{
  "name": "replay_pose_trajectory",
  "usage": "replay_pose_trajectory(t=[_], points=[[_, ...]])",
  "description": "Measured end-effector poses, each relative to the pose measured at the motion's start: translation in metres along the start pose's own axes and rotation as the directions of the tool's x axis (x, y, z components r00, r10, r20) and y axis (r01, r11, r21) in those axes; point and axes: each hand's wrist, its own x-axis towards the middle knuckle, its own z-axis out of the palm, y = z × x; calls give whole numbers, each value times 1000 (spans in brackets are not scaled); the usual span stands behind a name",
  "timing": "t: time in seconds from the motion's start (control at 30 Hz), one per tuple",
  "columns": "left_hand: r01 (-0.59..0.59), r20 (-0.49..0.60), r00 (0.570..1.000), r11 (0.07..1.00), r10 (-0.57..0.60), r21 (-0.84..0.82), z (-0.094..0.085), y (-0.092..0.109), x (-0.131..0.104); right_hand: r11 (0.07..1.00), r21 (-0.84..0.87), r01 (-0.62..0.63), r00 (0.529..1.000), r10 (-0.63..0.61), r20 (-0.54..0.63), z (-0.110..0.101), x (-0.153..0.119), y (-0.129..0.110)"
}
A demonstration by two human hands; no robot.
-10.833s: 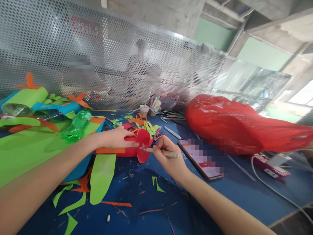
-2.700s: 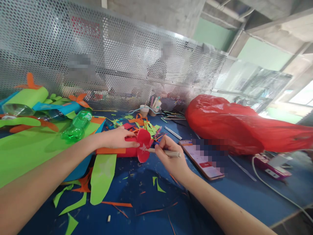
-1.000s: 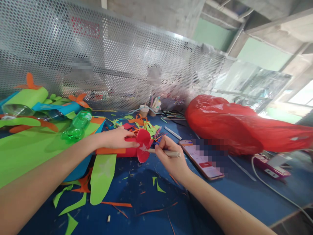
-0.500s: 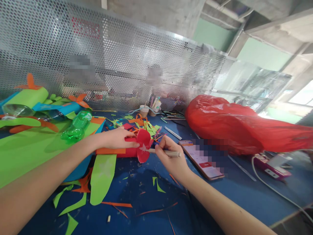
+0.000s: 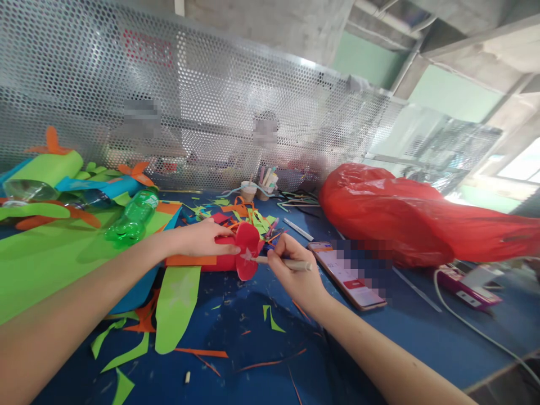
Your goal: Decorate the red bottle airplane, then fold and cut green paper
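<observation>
A red model plane [image 5: 219, 263] lies on its side across the blue table, with a lime-green wing [image 5: 179, 304] bearing a pale star and an orange strip along its body. My left hand [image 5: 208, 237] is closed around the body near its right end. At that end sits a red petal-shaped piece [image 5: 248, 233] with a whitish star drawn on it. My right hand [image 5: 293, 270] grips a pale marker [image 5: 297, 264], fingers pinched round it. The marker's tip touches or nearly touches the star.
Lime-green sheets [image 5: 37, 253], a green plastic bottle [image 5: 137, 214] and other craft planes lie at left. Foam scraps [image 5: 248, 211] litter the table. A phone [image 5: 350, 275] lies right of my right hand, below a big red plastic bag [image 5: 392, 214]. Cups with markers [image 5: 265, 185] stand behind.
Hardly anything differs. Both hands, the plane and the marker keep their places; at most the marker's tip has shifted very slightly at the star.
</observation>
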Motion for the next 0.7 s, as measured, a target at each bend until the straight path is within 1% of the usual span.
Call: replay_pose_trajectory(t=[0.07, 0.27, 0.7], points=[[5, 3, 1000, 1000, -5, -1, 0, 0, 0, 1000, 1, 0, 1000, 0, 4, 0, 0, 1], [14, 9, 1000, 1000, -14, -7, 0, -1, -1, 999, 32, -4, 998, 6, -66, -1, -1, 8], [5, 6, 1000, 1000, -5, -7, -1, 0, -2, 1000, -6, -9, 999, 9, -38, -2, 0, 5]])
